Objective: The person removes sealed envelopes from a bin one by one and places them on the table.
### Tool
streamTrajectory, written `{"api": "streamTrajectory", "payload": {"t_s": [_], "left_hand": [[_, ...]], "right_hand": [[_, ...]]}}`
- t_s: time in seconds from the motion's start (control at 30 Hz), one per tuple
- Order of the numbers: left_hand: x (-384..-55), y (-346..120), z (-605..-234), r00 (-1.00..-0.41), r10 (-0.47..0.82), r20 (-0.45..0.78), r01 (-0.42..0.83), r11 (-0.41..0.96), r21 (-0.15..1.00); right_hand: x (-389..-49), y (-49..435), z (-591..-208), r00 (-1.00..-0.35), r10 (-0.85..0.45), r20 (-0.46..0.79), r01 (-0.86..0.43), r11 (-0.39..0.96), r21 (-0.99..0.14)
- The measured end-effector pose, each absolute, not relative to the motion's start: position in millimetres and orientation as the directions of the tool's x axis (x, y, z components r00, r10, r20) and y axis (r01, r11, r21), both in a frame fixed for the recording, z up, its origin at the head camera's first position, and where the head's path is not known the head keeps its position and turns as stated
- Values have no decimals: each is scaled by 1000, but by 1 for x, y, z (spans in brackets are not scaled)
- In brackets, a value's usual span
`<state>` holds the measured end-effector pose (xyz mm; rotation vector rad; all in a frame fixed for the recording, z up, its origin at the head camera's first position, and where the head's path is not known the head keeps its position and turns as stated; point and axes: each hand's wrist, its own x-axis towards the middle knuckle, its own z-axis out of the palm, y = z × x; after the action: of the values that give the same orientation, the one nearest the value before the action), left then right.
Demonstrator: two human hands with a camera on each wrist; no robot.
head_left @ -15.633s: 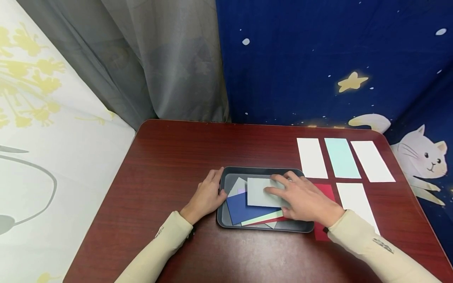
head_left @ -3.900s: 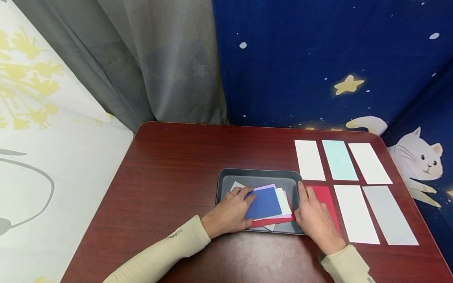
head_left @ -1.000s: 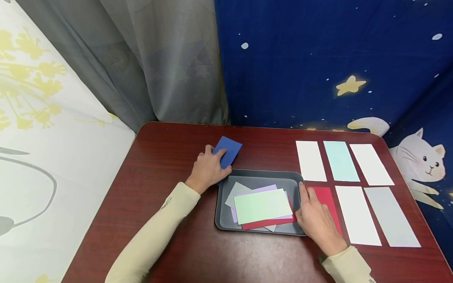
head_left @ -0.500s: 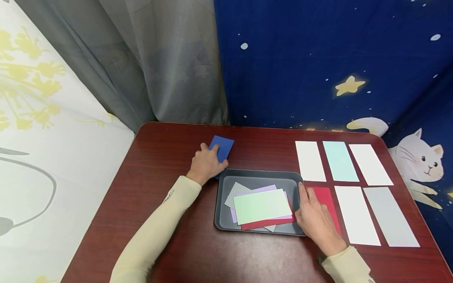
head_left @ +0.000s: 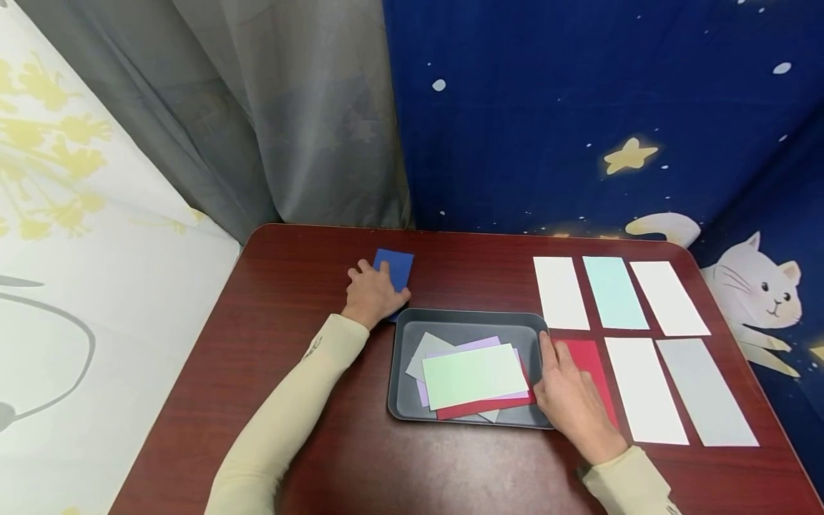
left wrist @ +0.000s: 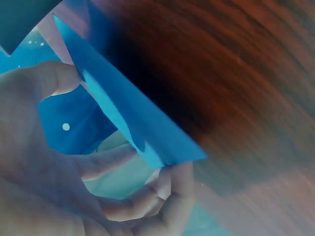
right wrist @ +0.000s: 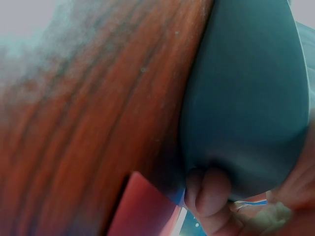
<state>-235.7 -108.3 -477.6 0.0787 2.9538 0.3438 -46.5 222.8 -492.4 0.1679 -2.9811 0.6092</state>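
My left hand [head_left: 373,292] holds a blue card [head_left: 396,269] behind the tray's left back corner. In the left wrist view, thumb and fingertips grip the blue card [left wrist: 125,105] by its edges, tilted close over the wood with a dark shadow beneath. My right hand [head_left: 569,393] grips the right side of the dark grey tray [head_left: 473,320]. Its fingers [right wrist: 214,191] bend against the tray's outer wall in the right wrist view. Inside the tray lie overlapping cards: a pale green card [head_left: 476,375] on top, with lilac, red [head_left: 483,408] and grey [head_left: 425,348] ones below.
On the table's right side, cards lie in two rows. The back row has a white card [head_left: 561,293], a mint card [head_left: 614,293] and another white one. In front are a red card [head_left: 589,365], partly behind my right hand, a white card [head_left: 646,390] and a grey card [head_left: 707,392].
A grey card has joined the front row, and my right hand has shifted to the tray's side. My left hand has lifted the blue card from the pile, carried it back-left and turned it straighter.
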Motion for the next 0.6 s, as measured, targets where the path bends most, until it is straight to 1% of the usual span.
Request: {"api": "streamTrajectory", "payload": {"t_s": [0.47,0.6], "left_hand": [[-238,-104,-483,-985,33,-172,-3,980,201],[-236,-105,-481,-987,42,-156,9,979,205]], "right_hand": [[-48,223,-494,-991,-87,105,-121,916,-382],[-47,224,-494,-991,-83,106,-118,917,-382]]}}
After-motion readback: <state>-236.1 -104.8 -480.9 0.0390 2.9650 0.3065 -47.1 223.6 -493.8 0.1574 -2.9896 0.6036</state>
